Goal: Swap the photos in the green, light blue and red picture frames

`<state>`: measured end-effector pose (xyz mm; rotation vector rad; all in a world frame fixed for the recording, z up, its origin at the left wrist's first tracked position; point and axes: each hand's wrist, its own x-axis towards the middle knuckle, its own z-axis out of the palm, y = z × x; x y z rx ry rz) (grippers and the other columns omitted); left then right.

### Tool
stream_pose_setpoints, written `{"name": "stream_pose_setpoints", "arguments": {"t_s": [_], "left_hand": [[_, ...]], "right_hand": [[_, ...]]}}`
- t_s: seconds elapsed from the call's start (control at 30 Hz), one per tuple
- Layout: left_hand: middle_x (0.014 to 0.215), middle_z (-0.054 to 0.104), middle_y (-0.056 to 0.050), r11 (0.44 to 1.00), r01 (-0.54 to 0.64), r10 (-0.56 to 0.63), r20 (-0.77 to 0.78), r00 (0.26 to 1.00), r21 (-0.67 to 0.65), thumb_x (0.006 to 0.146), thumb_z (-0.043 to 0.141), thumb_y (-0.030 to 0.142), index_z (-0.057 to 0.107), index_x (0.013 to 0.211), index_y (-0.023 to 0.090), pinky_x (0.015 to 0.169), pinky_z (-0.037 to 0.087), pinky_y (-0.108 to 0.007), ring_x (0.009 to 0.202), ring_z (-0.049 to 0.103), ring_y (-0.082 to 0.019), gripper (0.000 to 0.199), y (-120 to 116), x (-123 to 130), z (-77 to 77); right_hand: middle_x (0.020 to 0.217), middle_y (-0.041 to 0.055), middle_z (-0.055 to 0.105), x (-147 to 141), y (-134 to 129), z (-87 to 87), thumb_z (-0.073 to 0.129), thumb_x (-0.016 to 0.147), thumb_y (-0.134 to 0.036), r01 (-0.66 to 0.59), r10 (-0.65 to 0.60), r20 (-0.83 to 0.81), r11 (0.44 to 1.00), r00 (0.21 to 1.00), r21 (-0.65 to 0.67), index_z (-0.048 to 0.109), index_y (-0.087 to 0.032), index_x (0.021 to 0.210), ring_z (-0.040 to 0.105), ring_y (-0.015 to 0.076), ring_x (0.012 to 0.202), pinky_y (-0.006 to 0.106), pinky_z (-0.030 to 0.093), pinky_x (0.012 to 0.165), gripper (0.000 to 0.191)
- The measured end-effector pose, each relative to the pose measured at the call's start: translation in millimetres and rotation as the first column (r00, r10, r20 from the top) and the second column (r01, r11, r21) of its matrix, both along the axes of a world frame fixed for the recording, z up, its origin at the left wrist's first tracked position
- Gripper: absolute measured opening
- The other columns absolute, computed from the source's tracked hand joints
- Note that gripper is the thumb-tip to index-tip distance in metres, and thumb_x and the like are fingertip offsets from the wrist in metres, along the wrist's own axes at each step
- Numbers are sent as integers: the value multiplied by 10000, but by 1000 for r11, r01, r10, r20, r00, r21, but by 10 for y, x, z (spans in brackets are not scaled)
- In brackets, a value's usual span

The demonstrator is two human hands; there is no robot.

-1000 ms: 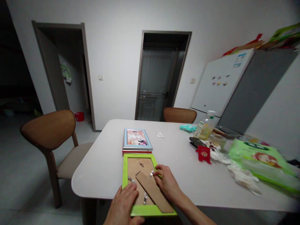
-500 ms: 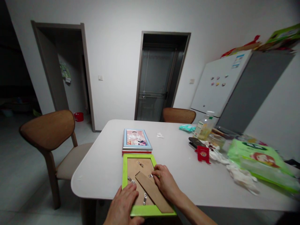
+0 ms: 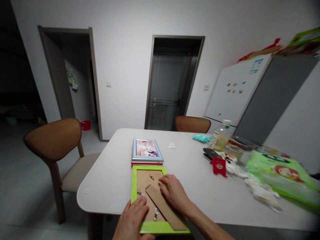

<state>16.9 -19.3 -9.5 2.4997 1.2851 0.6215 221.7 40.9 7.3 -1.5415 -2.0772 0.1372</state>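
Frame: a lime-green rectangular picture frame with a smooth, flat border lies back side up, just in front of the stacked frames and reaching past the worktop's near edge.
Backing: a matte tan fibreboard panel fills it; a tapering brown board strut lies slantwise across it.
Clips: small shiny metal clips show at the far side, left side and near side.
Left hand: this hand lies over the frame's near left corner, fingers close together and touching border and panel; whether they clamp it cannot be told.
Right hand: this hand arches over the right border, fingers bent, tips at the panel; they hide what lies beneath, so their grip cannot be told.
Stack: a pale blue frame with a glossy pink picture sits on a red-edged one.
Worktop: smooth, white, round-cornered; at right, a clear plastic bottle, a red card-like piece, crumpled white tissue and a green plastic package.
Room: brown wooden chair, white-fronted fridge, dark-framed glass door.
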Motion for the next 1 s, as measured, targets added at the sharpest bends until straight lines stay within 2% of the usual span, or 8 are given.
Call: {"name": "stream_pose_setpoints", "arguments": {"t_s": [0.2,0.43,0.53,0.6,0.7,0.77,0.93,1.0], "left_hand": [[1232,461,-106,1000,4,-4,-17,1000,-1,533,685,297,511,1082,208,933,322,-475,1137,400,-279,583,20,-4,-34],[1215,473,-132,1000,11,-10,-29,1000,25,525,699,310,519,1067,169,918,339,-488,1120,418,-292,588,19,-6,-45],[1212,477,-130,999,19,-18,-28,999,41,529,700,314,516,1070,170,917,343,-487,1121,417,-290,589,22,-10,-42],[1211,479,-131,999,23,-21,-40,999,38,532,699,314,515,1070,162,919,343,-483,1124,414,-287,589,22,-9,-29],[1210,477,-141,999,18,-16,-75,997,29,532,702,319,515,1070,147,918,346,-482,1124,414,-289,595,18,-6,-10],[1206,479,-146,999,14,-11,-83,996,41,542,697,327,513,1071,146,911,350,-486,1120,419,-290,589,18,-6,-11],[1186,498,-147,994,54,-48,-60,997,90,551,690,383,522,1049,156,876,380,-500,1097,443,-296,572,25,-12,-61],[1185,499,-146,993,47,-41,-54,998,107,531,706,365,523,1044,157,872,385,-501,1093,447,-299,583,28,-13,-74]], "right_hand": [[865,58,597,-215,157,-19,438,740,-173,-1,4,92,1000,996,-30,605,-179,877,501,165,815,259,340,741,216],[840,58,600,-245,320,-72,416,764,-197,56,-55,114,998,992,-2,604,-181,858,505,167,808,265,327,742,211],[917,69,584,-279,354,-73,447,746,-198,91,-93,125,996,988,20,536,-176,1040,489,182,865,276,324,757,308],[964,71,565,-305,364,-66,462,740,-208,98,-101,141,995,985,27,500,-192,1098,474,190,898,282,325,758,360],[905,57,566,-323,362,-60,429,766,-216,58,-57,164,998,985,-2,594,-209,930,473,179,869,273,329,748,234],[837,54,565,-321,358,-66,400,778,-194,15,-12,149,1000,989,-24,623,-193,800,476,164,837,257,335,749,224],[1031,88,513,-307,397,-83,432,741,-155,2,-5,116,1000,993,28,558,-152,990,447,174,930,262,317,814,280],[976,85,539,-313,426,-81,420,750,-161,-29,31,159,999,987,-14,585,-154,920,458,175,897,265,318,801,237]]}}
